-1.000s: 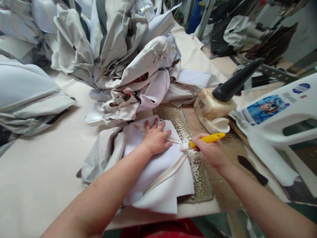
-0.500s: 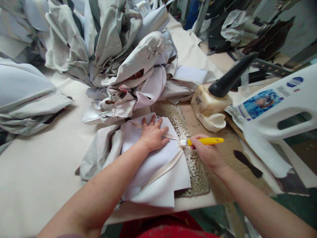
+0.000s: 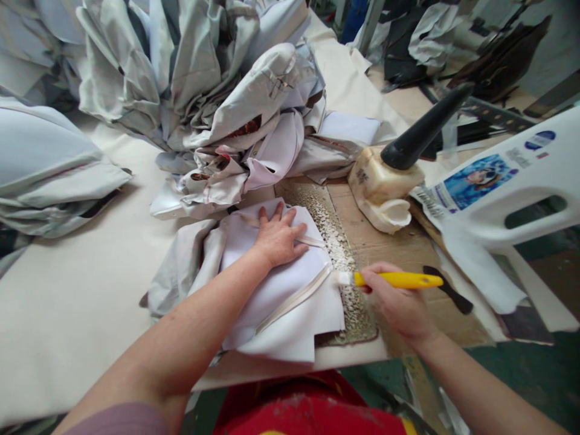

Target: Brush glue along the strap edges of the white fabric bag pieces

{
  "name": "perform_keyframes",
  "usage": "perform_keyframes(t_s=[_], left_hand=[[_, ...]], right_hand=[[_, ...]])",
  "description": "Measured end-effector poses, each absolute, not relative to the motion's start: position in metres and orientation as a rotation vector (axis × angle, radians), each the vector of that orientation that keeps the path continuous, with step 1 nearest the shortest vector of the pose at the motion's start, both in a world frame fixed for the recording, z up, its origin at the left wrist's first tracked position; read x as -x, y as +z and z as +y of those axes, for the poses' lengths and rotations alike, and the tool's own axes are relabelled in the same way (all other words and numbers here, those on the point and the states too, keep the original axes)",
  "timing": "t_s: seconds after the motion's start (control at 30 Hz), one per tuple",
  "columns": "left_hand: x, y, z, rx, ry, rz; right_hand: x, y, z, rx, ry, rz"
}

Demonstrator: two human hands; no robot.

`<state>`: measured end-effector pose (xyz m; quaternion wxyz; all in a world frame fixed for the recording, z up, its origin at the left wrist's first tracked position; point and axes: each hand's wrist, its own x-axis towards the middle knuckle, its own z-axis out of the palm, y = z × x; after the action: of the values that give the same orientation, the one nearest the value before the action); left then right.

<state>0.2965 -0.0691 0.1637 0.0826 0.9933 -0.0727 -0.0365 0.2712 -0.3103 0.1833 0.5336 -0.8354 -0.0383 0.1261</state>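
— Head camera: which step?
— Gluing, I judge. Left hand (image 3: 277, 239), fingers spread, presses white fabric piece (image 3: 290, 290) near worktop's front edge; right hand (image 3: 399, 302) grips yellow-handled brush (image 3: 389, 280).
— Next?
— A steady stroke along the beige strip (image 3: 294, 297).

left hand (image 3: 277, 237) flat on white fabric piece (image 3: 290, 290), fingers spread | right hand (image 3: 399, 302) grips yellow-handled brush (image 3: 389, 280), bristles at fabric's right edge over glue-crusted board (image 3: 348, 266) | glue jug (image 3: 385, 190) with black spout behind | fabric heap (image 3: 217, 96) beyond | white stool (image 3: 512, 187) right
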Motion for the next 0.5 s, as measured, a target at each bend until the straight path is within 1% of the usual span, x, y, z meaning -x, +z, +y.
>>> perform_keyframes(t_s=[0.07,0.23,0.4,0.5], left_hand=[[-0.297,0.163,-0.07,-2.974,-0.108,-0.211],[-0.297,0.161,-0.071,-2.973,-0.117,-0.211],[-0.297,0.162,-0.071,-2.961,-0.129,-0.212],[-0.296,0.163,-0.072,-2.966,-0.148,-0.208]], right_hand=[[-0.278,0.179,-0.305,1.976,0.244,-0.117],[-0.249,0.168,-0.316,2.109,0.384,-0.291],[-0.21,0.181,-0.338,2.119,0.507,-0.348],[-0.215,0.188,-0.34,2.122,0.391,-0.302]])
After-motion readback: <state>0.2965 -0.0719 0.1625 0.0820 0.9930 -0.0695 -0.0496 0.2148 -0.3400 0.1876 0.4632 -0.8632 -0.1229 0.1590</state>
